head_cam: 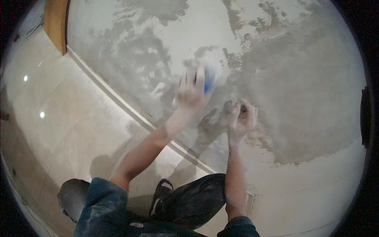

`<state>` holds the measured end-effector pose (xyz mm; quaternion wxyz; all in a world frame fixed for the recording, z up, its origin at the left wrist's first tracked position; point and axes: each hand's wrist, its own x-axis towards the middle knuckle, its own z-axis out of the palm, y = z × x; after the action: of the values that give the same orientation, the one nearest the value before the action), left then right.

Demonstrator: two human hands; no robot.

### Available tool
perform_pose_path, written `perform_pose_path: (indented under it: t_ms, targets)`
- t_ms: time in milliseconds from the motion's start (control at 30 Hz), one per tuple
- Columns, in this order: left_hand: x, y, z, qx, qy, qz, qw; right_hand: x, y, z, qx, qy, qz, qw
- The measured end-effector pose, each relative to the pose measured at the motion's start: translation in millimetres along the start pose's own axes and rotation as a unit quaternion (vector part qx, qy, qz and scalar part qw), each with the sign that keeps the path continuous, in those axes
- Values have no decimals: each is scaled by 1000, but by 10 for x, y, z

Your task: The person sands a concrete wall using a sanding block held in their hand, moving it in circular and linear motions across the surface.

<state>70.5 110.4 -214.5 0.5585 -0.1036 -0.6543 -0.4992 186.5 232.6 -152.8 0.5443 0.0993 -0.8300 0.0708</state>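
Note:
My left hand, dusty with white powder, lies over a blurred blue object against the patchy grey and white plastered wall. Its fingers reach over the blue thing, whose kind cannot be told. Lower and to the right, my right hand is raised with curled fingers near the wall. Something dark with a small reddish spot shows between thumb and fingers; whether it is a held object or shadow cannot be told. Both forearms are bare, and their shadows fall on the wall.
A pale skirting edge runs diagonally between the wall and the glossy tiled floor. A wooden door frame stands at the upper left. Below are my dark-trousered knee and a sandalled foot. A small box-like outline marks the lower wall.

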Motion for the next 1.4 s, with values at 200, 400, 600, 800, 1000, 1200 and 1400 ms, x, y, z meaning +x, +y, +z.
perform_pose_path:
  t_ms: [200, 400, 600, 800, 1000, 1200, 1400]
  targets:
    - [173, 20, -114, -24, -113, -153, 981, 55, -101, 74, -6, 33, -12, 999]
    - [-290, -11, -183, -14, -114, -143, 983, 95, 47, 148, -82, 46, -76, 993]
    - [337, 117, -53, -68, -89, -139, 984, 37, 66, 113, -102, 94, -69, 988]
    - [228, 136, -188, -81, -81, -113, 987, 166, 21, 376, -24, 137, -15, 990]
    - [566, 442, -90, -85, -90, -119, 985, 104, -51, 260, -3, 138, 23, 990]
    - [561, 386, -192, -91, -78, -170, 978, -74, 30, 539, 47, 181, 11, 982]
    - [106, 177, -188, -98, -111, -230, 962, 47, -7, 407, 40, 163, -16, 986]
